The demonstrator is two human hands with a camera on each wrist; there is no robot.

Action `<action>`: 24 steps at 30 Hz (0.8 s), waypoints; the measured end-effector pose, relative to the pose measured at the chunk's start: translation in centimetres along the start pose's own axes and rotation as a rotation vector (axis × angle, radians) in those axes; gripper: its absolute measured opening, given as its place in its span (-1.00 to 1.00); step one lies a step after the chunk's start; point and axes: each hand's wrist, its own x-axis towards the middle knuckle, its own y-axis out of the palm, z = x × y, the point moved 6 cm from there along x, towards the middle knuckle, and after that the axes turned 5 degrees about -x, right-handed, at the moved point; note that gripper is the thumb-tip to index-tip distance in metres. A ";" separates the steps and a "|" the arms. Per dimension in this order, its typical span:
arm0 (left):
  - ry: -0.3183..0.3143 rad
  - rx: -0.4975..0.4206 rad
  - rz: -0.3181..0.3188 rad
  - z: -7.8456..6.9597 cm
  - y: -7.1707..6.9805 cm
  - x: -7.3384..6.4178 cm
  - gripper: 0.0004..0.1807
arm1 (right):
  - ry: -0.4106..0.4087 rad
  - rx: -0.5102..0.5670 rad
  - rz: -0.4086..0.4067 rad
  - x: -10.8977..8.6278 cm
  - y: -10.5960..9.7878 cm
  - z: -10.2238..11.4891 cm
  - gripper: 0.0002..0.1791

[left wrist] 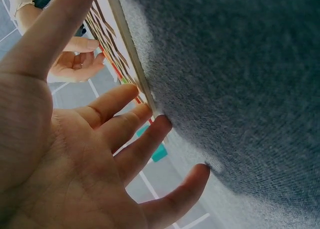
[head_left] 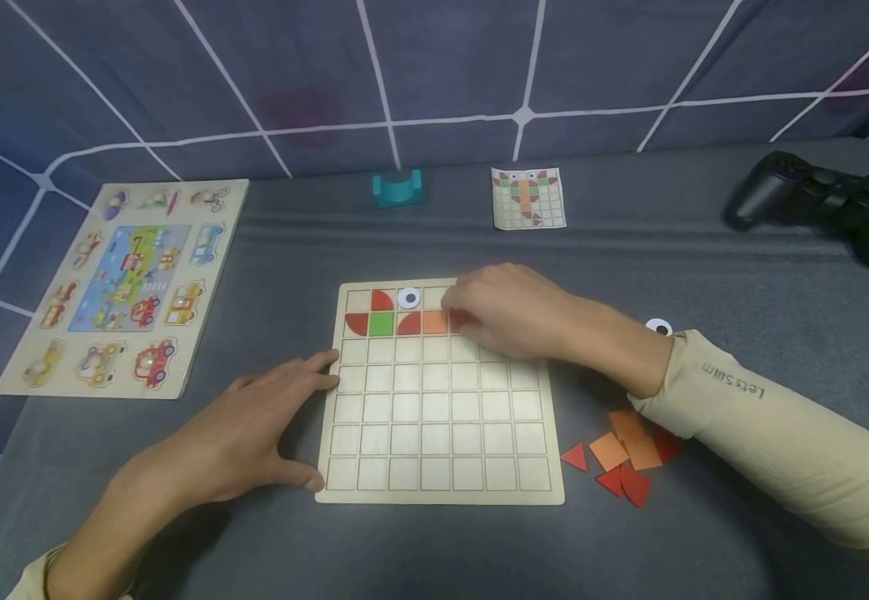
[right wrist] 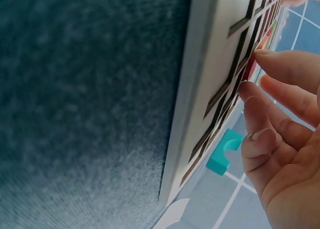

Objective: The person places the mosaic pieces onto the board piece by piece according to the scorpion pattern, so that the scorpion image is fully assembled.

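Observation:
A wooden grid board (head_left: 434, 433) lies flat on the dark cloth, with coloured pieces in its two far rows. Among them are a round eye piece (head_left: 408, 298), a green square (head_left: 381, 323), an orange square (head_left: 434, 322) and several red pieces. At the row's right end my right hand (head_left: 509, 308) pinches a red piece (right wrist: 250, 67) between thumb and fingertip, right at the board's surface; the hand covers much of it from above. My left hand (head_left: 232, 442) rests at the board's left edge, fingers and thumb spread and touching the rim.
Loose orange and red pieces (head_left: 609, 451) lie right of the board; another eye piece (head_left: 658, 326) sits by my right sleeve. Farther back are a printed pattern card (head_left: 554, 215), a teal block (head_left: 397, 192) and a black game controller (head_left: 824, 200). A vehicle puzzle board (head_left: 212, 287) lies left.

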 end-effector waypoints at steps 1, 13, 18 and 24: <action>-0.001 -0.001 0.000 0.0 0.0 0.0 0.14 | -0.001 0.002 -0.002 0.0 0.0 0.0 -0.89; 0.001 0.007 -0.002 0.1 -0.1 -0.1 0.14 | -0.007 0.006 -0.015 -0.5 -0.5 -0.3 -0.87; -0.001 0.003 -0.009 0.0 -0.1 -0.2 0.12 | 0.029 0.037 -0.033 -2.3 -1.3 -1.3 -0.89; 0.004 0.008 -0.007 -0.1 0.1 -0.3 0.13 | 0.095 0.036 -0.055 -5.8 -2.3 -2.9 -0.85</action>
